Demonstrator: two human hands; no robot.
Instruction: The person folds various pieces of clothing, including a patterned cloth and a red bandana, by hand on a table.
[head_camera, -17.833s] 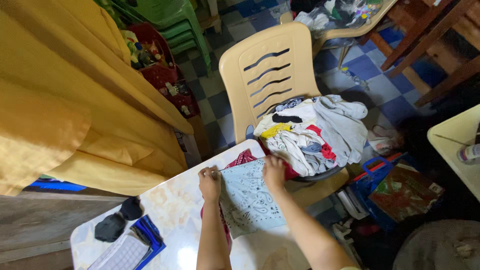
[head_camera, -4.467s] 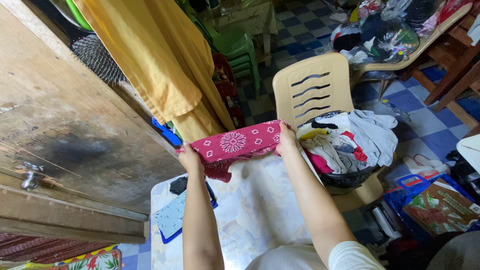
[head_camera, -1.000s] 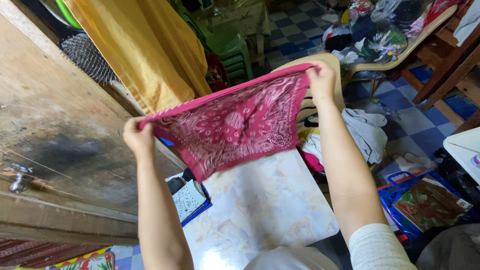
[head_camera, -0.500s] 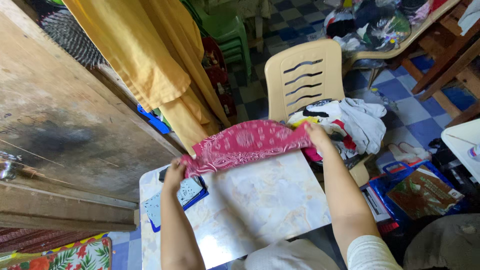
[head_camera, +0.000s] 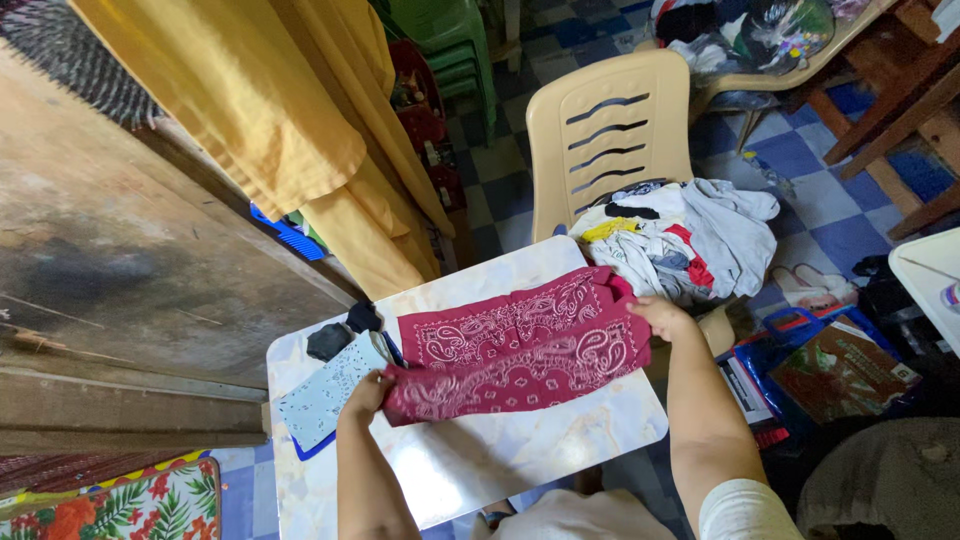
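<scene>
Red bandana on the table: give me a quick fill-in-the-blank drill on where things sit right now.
1. The red bandana lies on the marbled ____.
2. The left hand and the right hand hold the bandana at its two ____.
3. The laundry pile sits on a ____ plastic chair.
4. The folded light-blue cloth lies to the ____ of the bandana.

Missing words: table; ends; beige; left
</scene>
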